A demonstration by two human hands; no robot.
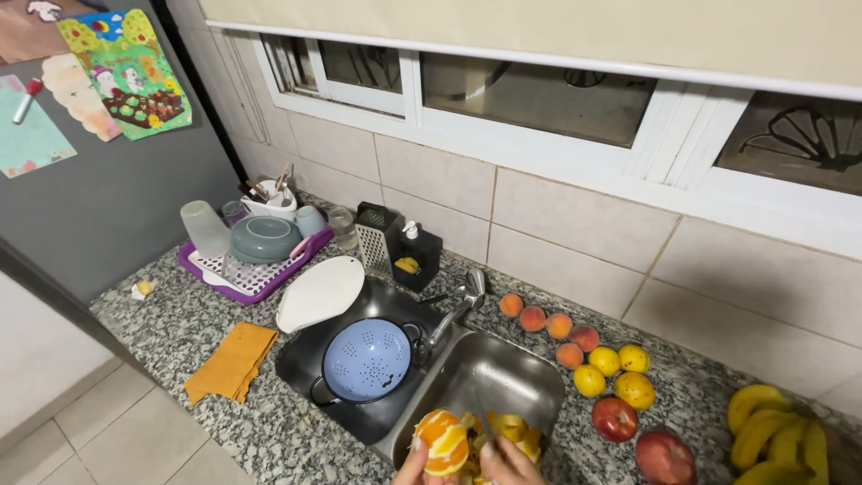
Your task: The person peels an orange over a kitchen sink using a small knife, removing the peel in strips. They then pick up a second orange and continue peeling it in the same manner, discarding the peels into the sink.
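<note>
A partly peeled orange point(442, 442) sits at the very bottom edge of the view, held over the right-hand basin of the steel sink point(503, 373). The left hand point(415, 465) has its fingers closed around the fruit from below, cupping it so the bare flesh faces up. The right hand point(510, 460) is just beside it; its fingers are curled, apparently on a knife point(485, 418) whose thin blade rises from them toward the basin, though the grip itself is mostly cut off by the frame edge. Strips of orange peel point(514, 428) lie in the basin just beyond the fingers, which suggests the fruit is held over the sink so that peel and juice fall there rather than on the tabletop point(180, 332).

Farther from the fingers, in the left basin, a pale blue colander point(366, 361) rests with a white tray point(321, 293) leaning at the basin's far rim. The tap point(460, 305) stands between the two basins. To the right of the fingers, on the speckled granite tabletop, a row of peaches point(549, 325), several lemons point(618, 368) and two red apples point(639, 438) lie close together, with a bunch of bananas point(777, 436) at the far right. To the left of the fingers lies a folded orange cloth point(233, 361); well beyond it a purple dish rack point(251, 265) holds a grey bowl and cups, and a box grater point(375, 235) stands against the tiled wall.
</note>
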